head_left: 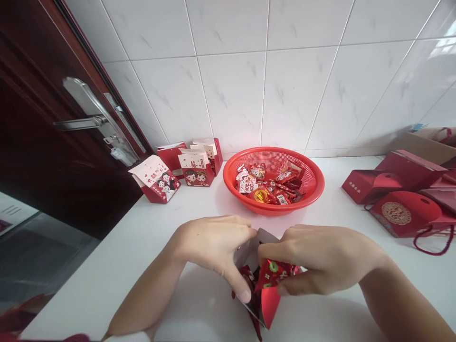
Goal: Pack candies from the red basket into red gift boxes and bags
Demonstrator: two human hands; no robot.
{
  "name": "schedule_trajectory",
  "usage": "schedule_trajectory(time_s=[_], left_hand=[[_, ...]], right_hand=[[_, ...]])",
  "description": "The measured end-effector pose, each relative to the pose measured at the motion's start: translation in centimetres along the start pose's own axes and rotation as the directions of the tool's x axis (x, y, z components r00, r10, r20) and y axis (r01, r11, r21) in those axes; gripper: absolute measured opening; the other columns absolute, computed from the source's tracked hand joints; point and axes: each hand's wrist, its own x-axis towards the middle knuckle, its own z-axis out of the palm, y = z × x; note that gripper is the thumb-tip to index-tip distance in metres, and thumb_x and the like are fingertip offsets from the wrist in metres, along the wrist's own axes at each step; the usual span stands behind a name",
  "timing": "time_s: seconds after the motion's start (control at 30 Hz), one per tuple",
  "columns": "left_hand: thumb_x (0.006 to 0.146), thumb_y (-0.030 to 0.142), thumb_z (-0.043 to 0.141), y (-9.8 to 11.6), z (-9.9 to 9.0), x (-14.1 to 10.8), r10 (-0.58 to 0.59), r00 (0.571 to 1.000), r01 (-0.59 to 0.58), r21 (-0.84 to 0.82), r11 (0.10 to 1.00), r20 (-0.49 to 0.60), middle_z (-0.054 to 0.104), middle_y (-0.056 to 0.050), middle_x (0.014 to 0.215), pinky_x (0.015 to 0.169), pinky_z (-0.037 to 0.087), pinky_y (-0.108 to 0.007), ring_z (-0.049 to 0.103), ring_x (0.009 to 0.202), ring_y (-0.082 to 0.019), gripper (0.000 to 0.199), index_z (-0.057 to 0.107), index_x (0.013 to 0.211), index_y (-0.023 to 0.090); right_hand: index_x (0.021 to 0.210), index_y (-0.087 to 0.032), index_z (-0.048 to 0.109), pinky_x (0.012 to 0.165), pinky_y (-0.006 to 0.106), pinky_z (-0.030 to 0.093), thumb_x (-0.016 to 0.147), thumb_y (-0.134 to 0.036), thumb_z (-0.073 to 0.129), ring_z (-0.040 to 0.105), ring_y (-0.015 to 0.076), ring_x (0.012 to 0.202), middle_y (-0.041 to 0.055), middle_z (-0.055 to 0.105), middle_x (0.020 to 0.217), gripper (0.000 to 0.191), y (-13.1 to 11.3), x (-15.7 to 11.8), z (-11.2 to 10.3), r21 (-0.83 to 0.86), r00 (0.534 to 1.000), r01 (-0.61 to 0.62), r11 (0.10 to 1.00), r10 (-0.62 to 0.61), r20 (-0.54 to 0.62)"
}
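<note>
A small red gift box (270, 306) stands with its top apart on the white table, close to me. My left hand (217, 251) grips its left side, thumb over the front rim and fingers behind the far wall. Between the thumb and fingers of my right hand (313, 259) is a red candy packet (273, 273) with green print, at the box's mouth. Other dark red wrappers show inside the box under it. Just beyond my hands sits a red plastic basket (274, 207) with several wrapped sweets (261, 194) in it.
Several closed red-and-cream gift boxes (194, 166) stand at the back left by the wall. More red boxes (395, 213), one with a cord handle, lie at the right before a cardboard box (423, 145). A dark door (46, 95) with a metal handle is left.
</note>
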Motion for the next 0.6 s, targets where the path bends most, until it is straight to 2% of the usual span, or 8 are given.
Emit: schedule_trajectory(time_s=[0.17,0.3,0.43,0.5,0.6], left_hand=[[0.065,0.062,0.082,0.3,-0.3,-0.1,-0.08,0.995,0.082,-0.032,0.996,0.057,0.065,-0.002,0.092,0.071,0.044,-0.027,0.063,0.084,-0.022,0.057,0.067,0.1,0.02],[0.067,0.064,0.081,0.4,-0.1,0.0,-0.064,0.997,0.065,-0.008,0.998,0.047,0.066,-0.003,0.093,0.073,0.046,-0.028,0.064,0.086,-0.023,0.053,0.067,0.092,0.02],[0.068,0.062,0.082,0.0,0.1,0.1,-0.025,1.0,0.025,-0.05,0.998,0.002,0.069,-0.002,0.095,0.075,0.048,-0.027,0.065,0.088,-0.022,0.049,0.066,0.087,0.02],[0.07,0.059,0.082,-0.2,0.0,0.1,0.017,1.0,-0.018,-0.101,0.995,-0.014,0.07,0.0,0.098,0.076,0.048,-0.026,0.066,0.09,-0.021,0.045,0.065,0.087,0.021],[0.071,0.054,0.083,-0.4,-0.2,0.1,0.054,0.998,-0.055,-0.185,0.981,-0.013,0.071,0.002,0.098,0.076,0.048,-0.025,0.066,0.09,-0.02,0.042,0.061,0.085,0.021]], right_hand=[[0.096,-0.018,0.061,0.048,0.023,0.03,0.091,-0.03,0.067,0.043,0.0103,0.052,-0.0041,0.055,0.066,0.014,0.2,-0.8,-0.8,0.089,0.999,0.033,0.995,-0.035,0.018],[0.096,-0.019,0.056,0.05,0.023,0.032,0.09,-0.023,0.063,0.049,0.0113,0.058,-0.0036,0.058,0.07,0.01,-0.2,0.0,0.0,0.103,0.987,-0.063,0.993,0.078,-0.139],[0.095,-0.021,0.051,0.05,0.024,0.031,0.087,-0.022,0.064,0.051,0.0133,0.06,-0.0038,0.058,0.07,0.015,-1.0,1.0,1.1,0.068,0.932,-0.185,0.98,0.197,-0.305],[0.09,-0.022,0.049,0.05,0.025,0.031,0.09,-0.026,0.064,0.051,0.0134,0.061,-0.0029,0.059,0.074,0.015,-1.2,1.1,1.3,0.075,0.906,-0.18,0.981,0.195,-0.376],[0.089,-0.023,0.044,0.05,0.025,0.03,0.098,-0.031,0.058,0.051,0.0124,0.06,-0.0033,0.06,0.075,0.018,-0.9,1.1,1.2,0.093,0.916,-0.105,0.99,0.132,-0.379]])
